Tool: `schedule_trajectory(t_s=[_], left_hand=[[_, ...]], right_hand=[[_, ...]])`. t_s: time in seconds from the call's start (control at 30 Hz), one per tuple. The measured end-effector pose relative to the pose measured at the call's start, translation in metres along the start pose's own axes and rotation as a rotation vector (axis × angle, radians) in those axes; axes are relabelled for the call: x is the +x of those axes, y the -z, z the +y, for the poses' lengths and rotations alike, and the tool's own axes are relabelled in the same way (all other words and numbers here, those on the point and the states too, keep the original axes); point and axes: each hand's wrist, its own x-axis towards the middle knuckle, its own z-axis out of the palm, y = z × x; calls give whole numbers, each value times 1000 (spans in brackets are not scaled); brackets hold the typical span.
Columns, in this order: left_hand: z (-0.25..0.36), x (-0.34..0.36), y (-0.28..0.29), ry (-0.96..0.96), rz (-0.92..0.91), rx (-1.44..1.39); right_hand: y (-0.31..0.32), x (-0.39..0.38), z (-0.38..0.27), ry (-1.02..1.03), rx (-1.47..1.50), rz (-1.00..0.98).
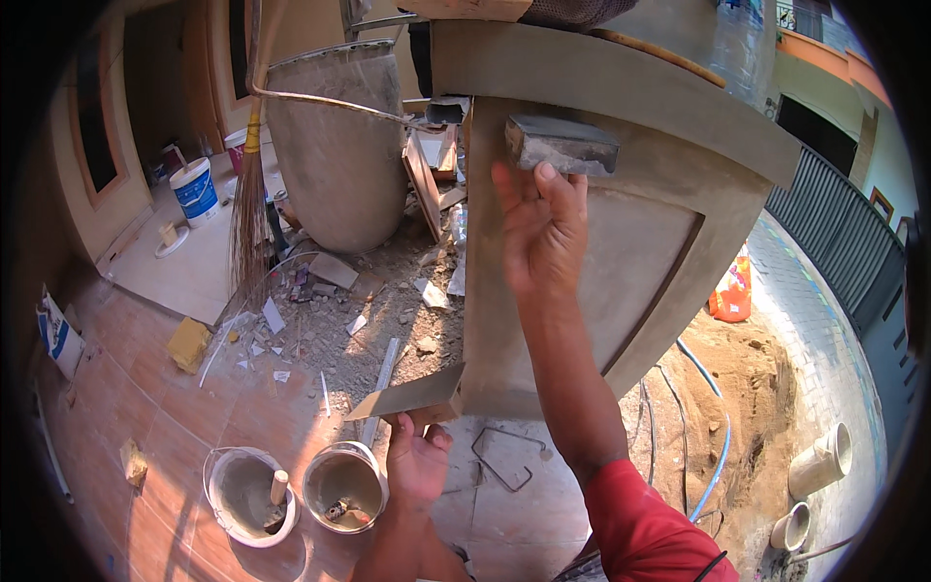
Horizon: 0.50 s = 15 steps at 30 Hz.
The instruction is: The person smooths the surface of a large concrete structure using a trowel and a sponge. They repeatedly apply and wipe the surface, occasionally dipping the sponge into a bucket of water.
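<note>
My right hand [538, 223] is raised against the grey rendered face of a cement structure [495, 310], gripping a rectangular float [561, 144] with a dark top and cement-smeared side just under the projecting top band. Below a recessed panel shows in that face. Lower down, my left hand [419, 456] holds a flat grey board with a boxy edge [407, 388] from underneath. Two buckets with grey mix stand on the tiles by it, one with a wooden-handled tool [279, 485] inside, the other [335, 461] holding small items.
A large grey cylindrical form [335, 145], a twig broom [252, 213] and rubble [359, 301] lie behind to the left, with a white-and-blue pail [194, 189] and yellow sponge block [187, 344]. At right are hoses [721, 407], sand [752, 456], pipes [819, 461] and a metal gate [824, 252].
</note>
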Motion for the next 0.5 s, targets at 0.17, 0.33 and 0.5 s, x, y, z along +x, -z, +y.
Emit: schedule_trajectory(t_s=[0.17, 0.33, 0.5], left_hand=[[2, -1, -7, 18, -33, -7], [2, 0, -3, 3, -39, -4], [-1, 0, -6, 1, -44, 6]], right_hand=[[-14, 6, 12, 20, 3, 51], [-22, 10, 16, 44, -2, 92], [-18, 14, 14, 63, 45, 94]])
